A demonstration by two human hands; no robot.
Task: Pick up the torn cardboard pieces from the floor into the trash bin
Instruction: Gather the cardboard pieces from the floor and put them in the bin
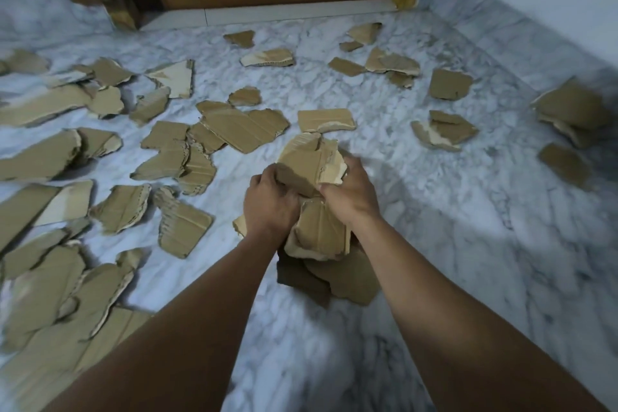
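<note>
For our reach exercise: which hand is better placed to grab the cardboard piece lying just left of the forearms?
Probably the left hand: it sits nearest that cardboard piece, while the right hand would have to cross the bundle both hands grip.

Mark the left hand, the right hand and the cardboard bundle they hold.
left hand (271, 202): head view, back of the hand.
right hand (349, 194): head view, back of the hand.
cardboard bundle (306, 157): head view, top piece above the hands.
</note>
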